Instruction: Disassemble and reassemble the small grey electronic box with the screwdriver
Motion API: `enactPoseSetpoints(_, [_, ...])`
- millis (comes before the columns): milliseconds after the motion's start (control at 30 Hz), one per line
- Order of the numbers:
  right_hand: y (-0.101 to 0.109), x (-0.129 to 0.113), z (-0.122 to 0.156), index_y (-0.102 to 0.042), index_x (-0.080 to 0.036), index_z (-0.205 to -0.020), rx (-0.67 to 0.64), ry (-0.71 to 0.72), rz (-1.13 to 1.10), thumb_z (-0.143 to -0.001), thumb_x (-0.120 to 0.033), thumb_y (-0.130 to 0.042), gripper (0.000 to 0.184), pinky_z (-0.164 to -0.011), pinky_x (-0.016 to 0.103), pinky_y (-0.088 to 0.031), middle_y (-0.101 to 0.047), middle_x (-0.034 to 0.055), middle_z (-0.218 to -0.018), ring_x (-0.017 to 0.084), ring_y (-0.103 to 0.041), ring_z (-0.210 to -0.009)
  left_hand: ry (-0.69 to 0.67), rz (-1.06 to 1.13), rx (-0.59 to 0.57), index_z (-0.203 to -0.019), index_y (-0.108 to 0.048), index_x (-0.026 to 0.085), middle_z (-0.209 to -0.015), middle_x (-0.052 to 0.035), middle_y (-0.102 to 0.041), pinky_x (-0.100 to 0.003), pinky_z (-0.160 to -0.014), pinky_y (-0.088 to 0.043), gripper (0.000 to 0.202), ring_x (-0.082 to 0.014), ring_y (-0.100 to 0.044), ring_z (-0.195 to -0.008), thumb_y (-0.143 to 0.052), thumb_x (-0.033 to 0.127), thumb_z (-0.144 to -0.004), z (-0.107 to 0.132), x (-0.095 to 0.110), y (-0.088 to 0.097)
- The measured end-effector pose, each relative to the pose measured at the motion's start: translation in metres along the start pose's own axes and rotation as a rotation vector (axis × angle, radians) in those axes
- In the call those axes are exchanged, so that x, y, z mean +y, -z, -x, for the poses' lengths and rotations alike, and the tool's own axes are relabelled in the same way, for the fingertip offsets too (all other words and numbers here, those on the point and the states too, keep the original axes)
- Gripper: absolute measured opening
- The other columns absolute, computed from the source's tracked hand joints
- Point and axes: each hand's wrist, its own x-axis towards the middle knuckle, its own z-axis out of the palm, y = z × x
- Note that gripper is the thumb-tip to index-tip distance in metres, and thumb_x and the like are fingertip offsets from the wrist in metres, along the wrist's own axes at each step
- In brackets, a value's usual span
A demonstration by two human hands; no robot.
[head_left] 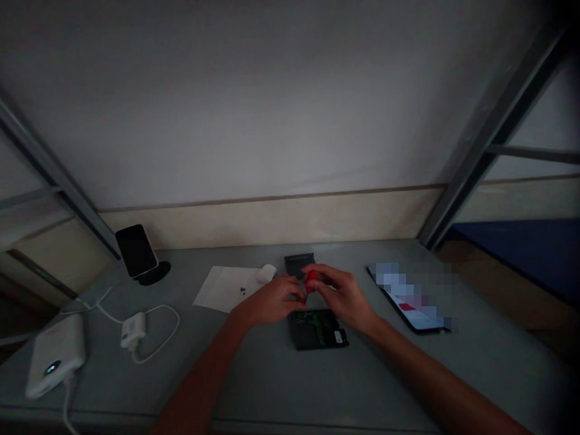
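Observation:
My left hand [272,300] and my right hand [338,292] meet over the middle of a grey table [254,374]. My right hand is closed round a small red-handled tool [310,281]. The fingers of my left hand are pinched together at the tool's tip; what they hold is too small to make out. Just below both hands lies a black hard drive [319,329] with its green circuit board facing up. A dark ridged part [299,264] lies right behind the hands.
A sheet of white paper [226,288] with tiny dark specks lies at the left, a small white object [267,273] at its corner. A phone on a stand [137,251], a white charger with cable [133,329], a white power bank [55,353] and a lit phone [410,296] also rest here.

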Motion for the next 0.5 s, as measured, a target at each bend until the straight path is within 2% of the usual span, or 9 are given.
enactPoseSetpoints(233, [-0.007, 0.0046, 0.003, -0.073, -0.021, -0.101, -0.017, -0.015, 0.03, -0.088, -0.029, -0.064, 0.018, -0.082, 0.031, -0.059, -0.077, 0.0049, -0.096, 0.019, -0.073, -0.087, 0.018, 0.083, -0.11, -0.083, -0.071, 0.016, -0.095, -0.0058, -0.068, -0.029, -0.083, -0.048, 0.01, -0.0189, -0.064, -0.092, -0.064, 0.018, -0.09, 0.0001, -0.0062, -0.0004])
enactPoseSetpoints(500, [-0.0107, 0.0071, 0.0072, -0.072, -0.022, -0.102, -0.078, -0.009, 0.042, -0.09, -0.026, -0.062, 0.017, -0.08, 0.029, -0.058, -0.076, 0.004, -0.095, 0.017, -0.072, -0.084, 0.073, 0.066, -0.152, -0.084, -0.071, 0.016, -0.088, -0.0044, -0.07, -0.025, -0.073, -0.045, 0.016, -0.0169, -0.065, -0.081, -0.057, 0.015, -0.091, 0.0027, -0.0075, -0.0051])
